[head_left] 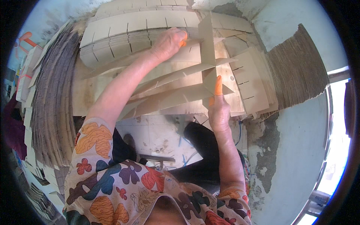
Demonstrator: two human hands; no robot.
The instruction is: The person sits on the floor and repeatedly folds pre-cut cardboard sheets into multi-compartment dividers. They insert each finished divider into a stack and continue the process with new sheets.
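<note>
My right hand point(219, 108), orange covers on its thumb and finger, grips a slotted cardboard divider strip point(207, 41) that stands on edge, running away from me. Two long cardboard strips point(168, 98) cross it from the left, interlocked at its slots. Farther off, my left hand point(170, 43) is closed, orange covers on its fingertips, on the upper edge of another cardboard strip point(150, 56) slanting toward the crosspiece. Its fingers are partly hidden behind the hand. Beneath the strips lies a pale wooden board point(88, 92).
Behind my left hand lies a stack of slotted cardboard strips point(142, 24). More slotted sheets point(249, 80) lie on the right, beside a tall cardboard stack point(298, 69). Another large stack point(52, 97) stands along the left. A peeling wall point(288, 157) bounds the right side.
</note>
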